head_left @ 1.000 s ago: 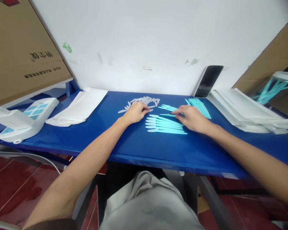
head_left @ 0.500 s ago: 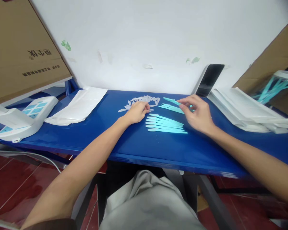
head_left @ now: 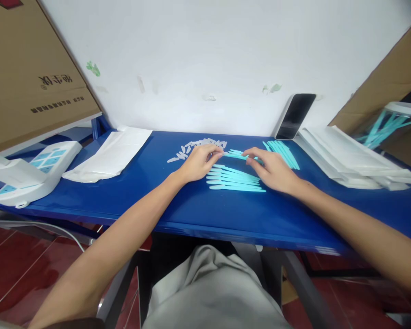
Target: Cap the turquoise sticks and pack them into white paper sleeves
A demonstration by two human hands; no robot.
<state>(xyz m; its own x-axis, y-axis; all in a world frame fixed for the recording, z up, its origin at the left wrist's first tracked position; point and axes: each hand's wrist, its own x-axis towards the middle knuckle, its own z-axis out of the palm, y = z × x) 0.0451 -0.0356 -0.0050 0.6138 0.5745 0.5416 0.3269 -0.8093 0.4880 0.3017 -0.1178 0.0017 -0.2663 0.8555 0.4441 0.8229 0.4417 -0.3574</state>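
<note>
My left hand (head_left: 201,163) is closed in a pinch at the front of the pile of small translucent blade caps (head_left: 205,142), its fingertips meeting the tip of a turquoise eyebrow razor. My right hand (head_left: 272,170) grips that eyebrow razor (head_left: 233,156) by its handle, thumb and fingers together. A cap between my left fingertips is too small to make out clearly. Just in front of both hands lies a fanned row of turquoise razors (head_left: 238,179), tips to the left. Another bunch of razors (head_left: 282,153) lies beyond my right hand.
A white paper or plastic packet (head_left: 111,153) and a white power strip (head_left: 51,164) lie on the left of the blue table (head_left: 130,196). At the right are stacked white envelopes (head_left: 352,160), a phone (head_left: 296,116) leaning on the wall, and a clear tub of turquoise sticks (head_left: 390,123).
My right hand has moved left and slightly down, bringing the razor's tip to my left fingertips. My left hand has shifted slightly right. The razor bunch at the right is now uncovered.
</note>
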